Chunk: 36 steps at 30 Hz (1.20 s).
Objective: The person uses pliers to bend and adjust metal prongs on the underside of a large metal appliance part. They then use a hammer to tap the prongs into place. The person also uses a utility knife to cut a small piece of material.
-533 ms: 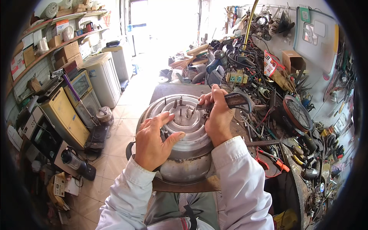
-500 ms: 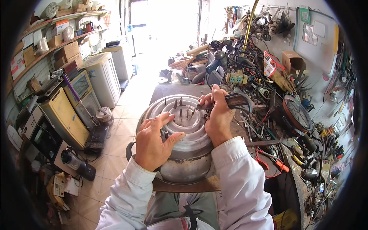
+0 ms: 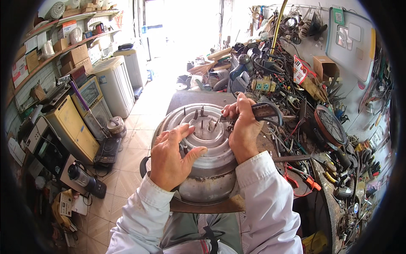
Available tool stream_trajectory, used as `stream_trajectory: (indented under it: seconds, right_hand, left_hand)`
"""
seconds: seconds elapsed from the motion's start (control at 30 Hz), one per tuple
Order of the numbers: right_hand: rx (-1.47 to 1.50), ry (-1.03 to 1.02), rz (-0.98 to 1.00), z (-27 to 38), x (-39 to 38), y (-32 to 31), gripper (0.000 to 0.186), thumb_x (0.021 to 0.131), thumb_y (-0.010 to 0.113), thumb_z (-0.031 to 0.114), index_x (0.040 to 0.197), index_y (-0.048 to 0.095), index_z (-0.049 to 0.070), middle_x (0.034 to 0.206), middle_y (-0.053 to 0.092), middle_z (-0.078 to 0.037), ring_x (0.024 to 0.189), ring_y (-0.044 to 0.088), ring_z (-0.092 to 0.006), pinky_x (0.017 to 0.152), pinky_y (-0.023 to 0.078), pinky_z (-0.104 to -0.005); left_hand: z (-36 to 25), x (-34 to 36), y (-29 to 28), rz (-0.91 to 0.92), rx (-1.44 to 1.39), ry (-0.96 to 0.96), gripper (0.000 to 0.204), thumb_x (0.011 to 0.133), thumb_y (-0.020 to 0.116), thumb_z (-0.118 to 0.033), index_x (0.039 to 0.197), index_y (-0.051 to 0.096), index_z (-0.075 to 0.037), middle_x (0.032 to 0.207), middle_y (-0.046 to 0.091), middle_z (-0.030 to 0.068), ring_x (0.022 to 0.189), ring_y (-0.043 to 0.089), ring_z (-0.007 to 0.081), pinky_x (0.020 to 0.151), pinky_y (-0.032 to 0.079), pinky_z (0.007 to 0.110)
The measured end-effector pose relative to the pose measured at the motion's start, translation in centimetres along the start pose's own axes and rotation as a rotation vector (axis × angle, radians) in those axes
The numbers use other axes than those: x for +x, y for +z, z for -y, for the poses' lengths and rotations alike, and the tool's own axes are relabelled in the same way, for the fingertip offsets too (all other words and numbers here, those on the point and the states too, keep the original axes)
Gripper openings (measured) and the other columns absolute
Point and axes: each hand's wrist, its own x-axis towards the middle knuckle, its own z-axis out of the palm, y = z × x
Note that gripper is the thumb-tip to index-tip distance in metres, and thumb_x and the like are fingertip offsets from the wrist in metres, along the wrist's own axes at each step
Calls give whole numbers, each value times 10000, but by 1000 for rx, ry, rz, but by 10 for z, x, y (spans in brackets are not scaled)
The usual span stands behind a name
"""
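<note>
A round, stained metal appliance part (image 3: 205,188) with concentric ridges and several upright pins (image 3: 202,125) sits on the bench (image 3: 188,96) in front of me. My left hand (image 3: 172,158) rests on its left side, fingers spread over the ridges, thumb pointing right. My right hand (image 3: 244,133) is closed around a dark tool (image 3: 265,114) with a looped handle at its right. The tool's metal end reaches over the pins near the part's upper right; whether it touches one I cannot tell.
A heap of cables, tools and parts (image 3: 292,110) crowds the right side, with red-handled pliers (image 3: 311,182) nearby. Yellow cabinets (image 3: 72,127), white washing machines (image 3: 114,86), a blender (image 3: 84,178) and loaded shelves (image 3: 67,53) line the left. A bright doorway (image 3: 182,29) is behind.
The whole view has shifted slightly, the scene appearing a little to the right. Both hands and the tool keep almost the same place over the metal part.
</note>
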Motion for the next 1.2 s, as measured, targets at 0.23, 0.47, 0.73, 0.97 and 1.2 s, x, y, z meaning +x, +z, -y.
stream_trajectory:
  seconds: [0.23, 0.47, 0.73, 0.97, 1.2]
  right_hand:
    - [-131, -53, -31, 2, -6, 3, 342, 977, 661, 200, 701, 516, 61, 658, 552, -64, 670, 613, -211, 762, 521, -388]
    - [-188, 57, 47, 18, -1, -5, 318, 974, 697, 256, 772, 565, 49, 750, 612, -77, 838, 685, -243, 826, 515, -378]
    - [-11, 13, 15, 20, -8, -16, 292, 988, 649, 194, 749, 561, 50, 675, 561, -37, 675, 586, -163, 720, 487, -333]
    - [44, 44, 4, 21, -10, -12, 301, 1007, 609, 160, 737, 542, 47, 649, 541, -25, 620, 543, -135, 640, 472, -300]
    - [-83, -2, -32, 20, -10, -2, 360, 1002, 612, 169, 673, 515, 61, 607, 521, -13, 572, 516, -112, 570, 442, -285]
  left_hand:
    - [1, 1, 2, -29, -5, -10, 660, 861, 768, -443, 1230, 571, 67, 1137, 730, 197, 1115, 656, 376, 1003, 462, 433]
    - [-24, -2, 14, -108, 84, -54, 645, 850, 766, -458, 1213, 591, 46, 1078, 745, 164, 1014, 702, 336, 953, 482, 434]
    - [-38, -12, 17, -106, 91, 2, 648, 845, 781, -405, 1248, 556, 50, 1109, 732, 190, 1057, 683, 362, 979, 463, 438]
    - [-36, -13, 18, -81, 111, -3, 650, 849, 777, -411, 1249, 551, 49, 1105, 730, 189, 1067, 687, 342, 982, 458, 444]
    - [-39, -12, 15, -82, 103, -18, 663, 842, 790, -403, 1237, 558, 76, 1125, 727, 211, 1076, 671, 379, 971, 475, 433]
